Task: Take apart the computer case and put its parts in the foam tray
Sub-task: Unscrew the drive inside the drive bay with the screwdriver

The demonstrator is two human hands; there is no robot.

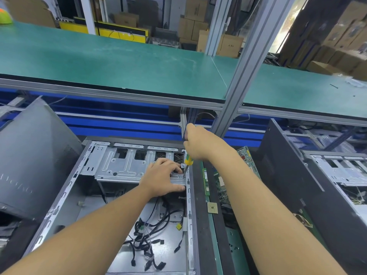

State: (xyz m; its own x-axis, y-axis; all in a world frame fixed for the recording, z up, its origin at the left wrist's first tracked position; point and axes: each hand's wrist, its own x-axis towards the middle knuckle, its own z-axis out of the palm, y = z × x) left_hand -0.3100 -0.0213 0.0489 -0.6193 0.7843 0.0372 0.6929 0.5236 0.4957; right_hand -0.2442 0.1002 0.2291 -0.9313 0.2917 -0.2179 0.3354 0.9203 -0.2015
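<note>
Fingers (188,145) of the right hand (200,144) clench a yellow-handled screwdriver (188,161), its tip on a screw (183,177) just beside the left hand (161,176). The left hand's relaxed fingers press flat on the metal drive cage (119,165). The cage sits at the far end of the opened computer case (65,197), beyond loose black cables (147,245).

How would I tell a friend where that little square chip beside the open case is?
Find the open computer case lying flat mid-bench. Just beyond its right wall, nearer the camera than the long green memory stick, lies the chip. It alone is a small, gold-tan square; its neighbours are a narrow stick and a big circuit board.
</note>
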